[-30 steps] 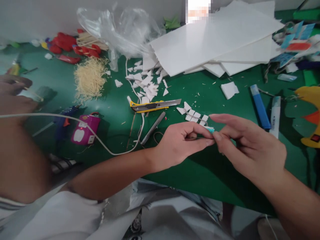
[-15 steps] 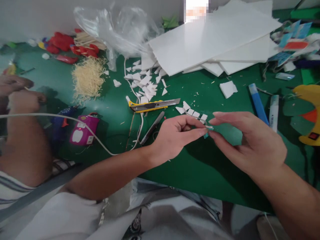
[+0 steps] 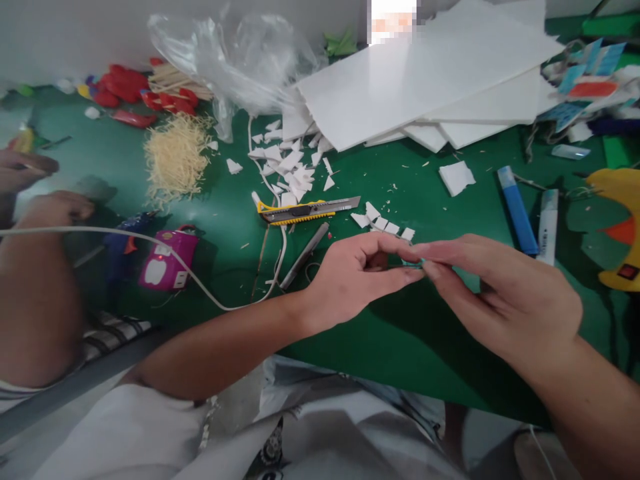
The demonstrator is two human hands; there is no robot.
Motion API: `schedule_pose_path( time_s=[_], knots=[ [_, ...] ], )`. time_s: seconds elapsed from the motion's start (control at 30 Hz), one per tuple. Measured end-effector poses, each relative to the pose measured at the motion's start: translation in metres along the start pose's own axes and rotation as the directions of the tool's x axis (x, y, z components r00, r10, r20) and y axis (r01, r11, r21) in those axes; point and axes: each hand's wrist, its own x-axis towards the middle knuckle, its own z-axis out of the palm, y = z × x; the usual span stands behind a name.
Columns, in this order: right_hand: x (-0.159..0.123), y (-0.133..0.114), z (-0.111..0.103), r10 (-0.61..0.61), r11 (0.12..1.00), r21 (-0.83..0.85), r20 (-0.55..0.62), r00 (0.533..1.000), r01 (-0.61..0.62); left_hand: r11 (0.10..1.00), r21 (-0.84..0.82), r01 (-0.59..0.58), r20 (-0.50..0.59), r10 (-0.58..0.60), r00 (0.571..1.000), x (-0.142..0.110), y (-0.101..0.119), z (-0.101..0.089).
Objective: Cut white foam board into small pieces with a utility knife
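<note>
My left hand [image 3: 353, 280] and my right hand [image 3: 515, 297] meet fingertip to fingertip above the green table [image 3: 425, 353]. Both pinch a small piece, mostly covered by the fingers; only a thin teal edge [image 3: 411, 264] shows, so its kind is unclear. Just behind the fingertips lies a short row of cut white foam pieces [image 3: 381, 223]. A yellow-and-black utility knife [image 3: 300, 212], its blade out, rests beyond my left hand. Beside my left wrist is a slim grey stick-like tool [image 3: 306, 257].
White foam sheets [image 3: 400, 87] are stacked at the back beside foam scraps [image 3: 290, 163]. A yellow glue gun [image 3: 617, 227] lies right, near a blue case [image 3: 517, 210]. A white cable [image 3: 200, 283] crosses left by a magenta box [image 3: 167, 260]. Another person's hands [image 3: 60, 208] work at far left.
My right fingers have closed onto the small piece at my left fingertips, covering most of it. The other person's hands have moved apart and shifted slightly.
</note>
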Motion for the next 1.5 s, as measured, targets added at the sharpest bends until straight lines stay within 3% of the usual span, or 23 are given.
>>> schedule_pose_path(
  time_s=[0.27, 0.43, 0.53, 0.63, 0.9, 1.17, 1.27, 1.37, 1.43, 1.5],
  knots=[
    [-0.002, 0.001, 0.003, 0.117, 0.992, 0.053, 0.011, 0.993, -0.117, 0.999, 0.016, 0.038, -0.01, -0.037, 0.999, -0.004, 0.001, 0.002],
    [0.0, 0.012, 0.0, 0.03, 0.995, -0.094, 0.036, 0.999, -0.026, 0.998, 0.019, -0.057, -0.1, 0.058, 0.993, 0.0, -0.001, -0.003],
    [0.0, 0.014, -0.001, -0.012, 0.955, -0.288, 0.181, 0.983, 0.065, 0.996, 0.033, -0.083, -0.136, 0.086, 0.987, 0.001, -0.003, -0.005],
    [-0.003, 0.016, 0.003, 0.007, 0.928, -0.357, 0.301, 0.954, 0.106, 0.995, 0.048, -0.092, -0.139, 0.098, 0.985, 0.001, -0.003, -0.005],
    [-0.008, 0.028, 0.01, 0.052, 0.95, -0.305, 0.35, 0.935, 0.062, 0.996, 0.052, -0.077, -0.137, 0.084, 0.987, 0.001, -0.004, -0.004],
    [-0.007, 0.028, 0.01, 0.017, 0.96, -0.269, 0.32, 0.947, 0.074, 0.996, 0.048, -0.074, -0.141, 0.081, 0.987, 0.001, -0.005, -0.005],
    [-0.005, 0.024, 0.009, 0.116, 0.98, -0.191, 0.306, 0.945, -0.058, 0.997, 0.038, -0.07, -0.148, 0.075, 0.986, 0.001, -0.005, -0.005],
    [0.0, 0.019, 0.007, 0.348, 0.926, 0.038, 0.292, 0.891, -0.374, 0.996, 0.025, -0.084, -0.151, 0.087, 0.985, 0.0, -0.005, -0.005],
    [0.004, 0.017, 0.006, 0.496, 0.772, 0.254, 0.33, 0.803, -0.582, 0.994, 0.031, -0.104, -0.154, 0.108, 0.982, 0.0, -0.004, -0.005],
    [0.008, 0.016, 0.006, 0.588, 0.566, 0.437, 0.381, 0.714, -0.699, 0.991, 0.036, -0.131, -0.154, 0.135, 0.979, -0.001, -0.003, -0.005]
  ],
)
